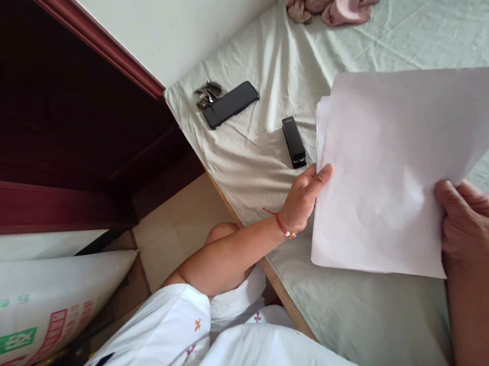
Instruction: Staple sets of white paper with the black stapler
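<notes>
A stack of white paper sheets [389,175] is held up between my two hands above the bed. My left hand [306,195] pinches its left edge, thumb on the front face and fingers behind. On the right edge my right hand [471,221] grips in the same way, its fingers partly hidden. A few sheets stick out unevenly at the upper left, and the upper right corner bends outward. Just left of the paper, apart from both hands, a black stapler [294,143] lies on the sheet-covered bed [245,171].
A black phone [232,105] lies beside a bunch of keys [209,95] near the bed's corner. Crumpled pink cloth [333,3] rests at the back by the white wall [166,17]. Printed white sacks [32,294] stand on the tiled floor [174,228] at lower left.
</notes>
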Demonstrator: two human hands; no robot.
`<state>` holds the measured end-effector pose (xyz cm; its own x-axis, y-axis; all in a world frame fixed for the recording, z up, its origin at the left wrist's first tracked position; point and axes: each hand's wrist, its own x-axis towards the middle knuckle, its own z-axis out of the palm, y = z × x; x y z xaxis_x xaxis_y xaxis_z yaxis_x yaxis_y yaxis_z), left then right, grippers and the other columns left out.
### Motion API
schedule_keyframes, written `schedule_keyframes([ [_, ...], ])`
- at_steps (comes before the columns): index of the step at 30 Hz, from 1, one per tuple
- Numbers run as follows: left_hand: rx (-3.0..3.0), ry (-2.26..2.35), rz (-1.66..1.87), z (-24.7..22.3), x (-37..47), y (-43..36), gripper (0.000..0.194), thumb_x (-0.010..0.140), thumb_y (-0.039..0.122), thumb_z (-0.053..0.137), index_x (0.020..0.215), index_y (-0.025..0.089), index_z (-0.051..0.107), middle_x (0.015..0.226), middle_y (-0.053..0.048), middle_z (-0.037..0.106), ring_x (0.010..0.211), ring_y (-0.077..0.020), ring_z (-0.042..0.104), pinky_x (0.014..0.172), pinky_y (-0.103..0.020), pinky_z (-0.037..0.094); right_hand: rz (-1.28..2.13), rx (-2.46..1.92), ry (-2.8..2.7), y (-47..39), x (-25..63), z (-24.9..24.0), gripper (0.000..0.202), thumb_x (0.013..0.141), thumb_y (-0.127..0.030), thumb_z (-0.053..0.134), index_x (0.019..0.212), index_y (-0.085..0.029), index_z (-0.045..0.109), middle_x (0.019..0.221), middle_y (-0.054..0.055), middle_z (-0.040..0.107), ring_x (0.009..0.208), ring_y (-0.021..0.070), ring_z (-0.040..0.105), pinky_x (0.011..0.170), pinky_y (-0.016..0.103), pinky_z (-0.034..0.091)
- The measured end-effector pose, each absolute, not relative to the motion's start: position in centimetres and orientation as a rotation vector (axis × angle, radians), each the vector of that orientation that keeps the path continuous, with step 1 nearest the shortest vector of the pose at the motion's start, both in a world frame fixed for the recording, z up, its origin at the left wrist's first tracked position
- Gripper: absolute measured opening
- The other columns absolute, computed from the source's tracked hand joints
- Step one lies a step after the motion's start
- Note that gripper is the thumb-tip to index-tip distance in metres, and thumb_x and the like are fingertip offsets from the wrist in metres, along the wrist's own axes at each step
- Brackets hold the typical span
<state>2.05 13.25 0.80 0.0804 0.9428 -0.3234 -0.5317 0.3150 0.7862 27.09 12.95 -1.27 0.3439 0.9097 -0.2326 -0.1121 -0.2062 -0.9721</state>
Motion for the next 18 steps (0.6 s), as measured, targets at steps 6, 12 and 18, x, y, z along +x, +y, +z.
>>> schedule_keyframes([
  [6,0.503,0.929,1.067,0.81,2.17,13.41,0.041,0.063,0.038,0.089,0.097,0.02,0.074,0.101,-0.005,0.078,0.115,-0.0304,0.067,0.104,-0.046,0.046,1.145,-1.463,-0.776,12.94,27.16,-1.17,0.032,0.069,-0.043,0.086,0.096,-0.026,0.08,0.081,0.002,0.077,0.052,0.0135,0.063,0.057,0.032,0.062],
  [12,0.417,0.956,1.028,0.71,2.1,13.68,0.042,0.058,0.035,0.091,0.092,0.017,0.074,0.096,-0.007,0.078,0.112,-0.0318,0.069,0.104,-0.049,0.047,1.151,-1.431,-0.782,12.92,27.2,-1.27,0.032,0.069,-0.042,0.085,0.096,-0.026,0.08,0.082,0.003,0.077,0.06,0.0175,0.069,0.06,0.035,0.063],
  [18,0.485,0.953,0.982,0.43,1.95,13.57,0.038,0.062,0.036,0.09,0.092,0.018,0.074,0.101,-0.008,0.078,0.114,-0.0332,0.068,0.105,-0.052,0.048,1.153,-1.421,-0.766,12.76,26.93,-0.97,0.035,0.065,-0.041,0.087,0.095,-0.024,0.08,0.082,0.004,0.077,0.062,0.0195,0.07,0.061,0.038,0.063],
])
